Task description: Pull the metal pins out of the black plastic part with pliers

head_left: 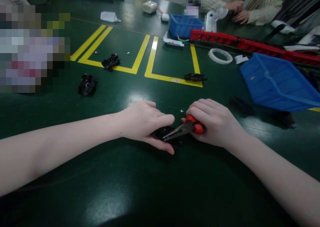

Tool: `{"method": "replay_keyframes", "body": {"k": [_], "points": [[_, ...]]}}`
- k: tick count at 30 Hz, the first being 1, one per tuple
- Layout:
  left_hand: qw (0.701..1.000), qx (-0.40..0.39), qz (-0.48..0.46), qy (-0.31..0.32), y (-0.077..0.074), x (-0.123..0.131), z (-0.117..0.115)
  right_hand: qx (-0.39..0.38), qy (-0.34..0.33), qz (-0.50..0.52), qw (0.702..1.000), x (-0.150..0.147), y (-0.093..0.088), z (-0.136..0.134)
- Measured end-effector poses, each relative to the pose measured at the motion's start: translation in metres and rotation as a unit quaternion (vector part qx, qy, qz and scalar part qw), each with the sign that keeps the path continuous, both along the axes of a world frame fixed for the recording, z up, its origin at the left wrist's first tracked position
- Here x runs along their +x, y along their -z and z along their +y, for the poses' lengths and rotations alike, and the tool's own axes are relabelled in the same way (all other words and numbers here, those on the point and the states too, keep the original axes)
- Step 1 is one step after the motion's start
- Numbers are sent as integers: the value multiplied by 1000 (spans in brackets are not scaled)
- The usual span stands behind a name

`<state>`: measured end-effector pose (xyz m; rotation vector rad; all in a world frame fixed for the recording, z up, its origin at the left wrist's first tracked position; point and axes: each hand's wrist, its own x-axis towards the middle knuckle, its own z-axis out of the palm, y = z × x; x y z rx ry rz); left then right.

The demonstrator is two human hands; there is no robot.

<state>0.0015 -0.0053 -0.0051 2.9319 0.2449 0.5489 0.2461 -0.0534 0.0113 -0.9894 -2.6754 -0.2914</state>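
Observation:
My left hand is closed round a black plastic part just above the green table, thumb on the near side and fingers on the far side. Red-handled needle-nose pliers sit in my right hand, its fingers wrapped round the grips. The plier jaws point left, their tips at the black part between my left thumb and forefinger. Whether the tips pinch anything cannot be made out. A tiny white scrap lies on the table between the hands.
Several black parts, one a black moulded piece, lie around on the green table. At the right is a large blue bin; a roll of tape, a red strip and a smaller blue bin lie beyond. A person in striped sleeves sits opposite.

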Motion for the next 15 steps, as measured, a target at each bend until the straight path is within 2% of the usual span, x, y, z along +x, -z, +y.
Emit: {"method": "replay_keyframes", "body": {"k": [15], "points": [[1000,-11,21,21,-4,0,2,35,-9,-11,999,-3,-1,-3]]}}
